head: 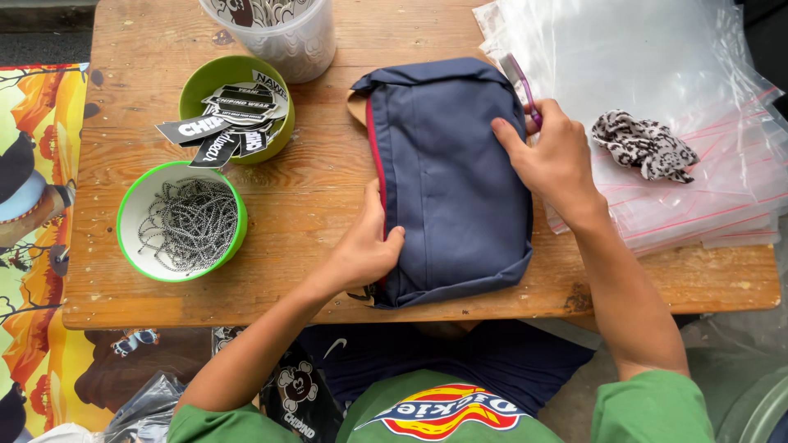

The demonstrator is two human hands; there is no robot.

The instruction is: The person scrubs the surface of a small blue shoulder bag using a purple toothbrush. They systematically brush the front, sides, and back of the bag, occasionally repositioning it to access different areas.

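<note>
A folded navy blue garment (447, 180) with a red seam along its left edge lies on the wooden table (312, 197). My left hand (365, 246) grips its lower left edge, thumb on top of the fabric. My right hand (550, 156) rests on the garment's upper right side, fingers spread on the cloth, and holds a pair of scissors with purple handles (519, 82) against the palm. A bit of brown card shows under the garment's top left corner.
A green bowl of black-and-white stickers (234, 111) and a green bowl of metal ball chains (182, 221) sit at the left. A clear plastic tub (283, 33) stands at the back. A stack of clear zip bags (673, 123) carries a black-and-white patterned cloth (644, 146).
</note>
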